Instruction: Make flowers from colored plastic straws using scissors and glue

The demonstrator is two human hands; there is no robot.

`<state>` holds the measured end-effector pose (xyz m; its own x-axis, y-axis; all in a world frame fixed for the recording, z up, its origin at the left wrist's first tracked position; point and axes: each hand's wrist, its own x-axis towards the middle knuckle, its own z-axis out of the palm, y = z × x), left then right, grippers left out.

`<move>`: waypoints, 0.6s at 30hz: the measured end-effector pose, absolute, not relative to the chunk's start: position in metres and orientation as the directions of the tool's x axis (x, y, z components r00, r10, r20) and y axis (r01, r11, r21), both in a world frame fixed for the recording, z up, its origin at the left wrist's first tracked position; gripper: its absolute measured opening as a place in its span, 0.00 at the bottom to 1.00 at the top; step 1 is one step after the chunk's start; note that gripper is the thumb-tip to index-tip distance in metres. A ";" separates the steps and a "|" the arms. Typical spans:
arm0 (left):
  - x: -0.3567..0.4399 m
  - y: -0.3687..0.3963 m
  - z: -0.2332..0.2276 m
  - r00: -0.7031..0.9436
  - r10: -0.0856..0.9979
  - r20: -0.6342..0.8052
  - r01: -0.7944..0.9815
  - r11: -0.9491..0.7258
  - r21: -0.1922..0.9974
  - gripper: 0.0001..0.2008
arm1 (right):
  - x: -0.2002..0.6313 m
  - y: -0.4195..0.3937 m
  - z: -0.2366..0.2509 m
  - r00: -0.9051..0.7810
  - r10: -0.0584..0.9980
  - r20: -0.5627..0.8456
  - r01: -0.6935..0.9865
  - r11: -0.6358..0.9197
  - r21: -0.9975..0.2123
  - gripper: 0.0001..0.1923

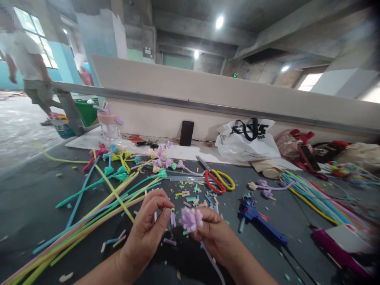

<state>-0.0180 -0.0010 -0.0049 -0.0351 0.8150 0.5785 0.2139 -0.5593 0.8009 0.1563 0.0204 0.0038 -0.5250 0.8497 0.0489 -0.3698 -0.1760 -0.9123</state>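
Lilac straw flower sits pinched in the right hand; left hand, at nine o'clock, perhaps pinches a petal strip.

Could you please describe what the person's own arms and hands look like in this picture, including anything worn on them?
Both forearms are bare to the lower edge of the picture, with no sleeve showing. The left hand and the right hand wear no gloves. No ring, watch or bracelet can be seen on either hand or wrist, and no markings show.
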 end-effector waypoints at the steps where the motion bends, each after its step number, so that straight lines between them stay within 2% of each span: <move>1: -0.019 -0.002 -0.003 -0.016 0.812 0.583 0.215 -0.567 0.795 0.06 | 0.157 0.020 0.004 -0.543 0.839 0.021 -0.358 -0.208 -0.910 0.13; 5: -0.025 -0.006 0.005 0.128 0.785 0.606 0.211 -0.619 0.757 0.09 | 0.161 0.021 0.002 -0.586 0.805 -0.089 -0.277 -0.303 -0.912 0.12; 9: -0.027 -0.005 0.011 0.258 0.735 0.627 0.188 -0.675 0.714 0.11 | 0.162 0.020 -0.001 -0.619 0.777 -0.113 -0.240 -0.324 -0.915 0.10; 14: -0.026 -0.003 0.016 0.305 0.734 0.607 0.223 -0.674 0.704 0.08 | 0.162 0.019 0.001 -0.639 0.759 -0.127 -0.239 -0.353 -0.905 0.09; 18: -0.026 -0.002 0.017 0.329 0.700 0.634 0.264 -0.713 0.650 0.08 | 0.163 0.019 0.005 -0.650 0.749 -0.128 -0.229 -0.354 -0.907 0.10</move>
